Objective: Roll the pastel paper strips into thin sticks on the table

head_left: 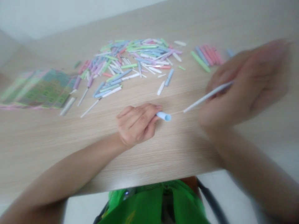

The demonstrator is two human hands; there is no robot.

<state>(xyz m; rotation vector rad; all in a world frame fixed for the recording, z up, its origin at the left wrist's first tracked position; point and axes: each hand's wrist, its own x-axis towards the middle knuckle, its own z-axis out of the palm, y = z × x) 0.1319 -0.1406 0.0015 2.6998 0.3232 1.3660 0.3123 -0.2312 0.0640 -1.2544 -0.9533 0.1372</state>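
My left hand [140, 123] is closed around a light blue pen barrel [164, 116], whose hollow round end points right. Held in my closed right hand [247, 84], blurred by motion, is a thin white pen refill [205, 98]. Its free tip slants down and left toward the barrel's open end, apart from it. Beyond my left hand, a white pen piece [161, 88] and a blue pen piece [169, 77] lie side by side on the table.
A heap of pastel pen parts [140, 56] spreads across the wooden table [182, 149]. Red, blue and green barrels [207, 56] lie in a row at the back right. At the left is a patterned green packet [44, 88], with thin refills [90, 108] beside it.
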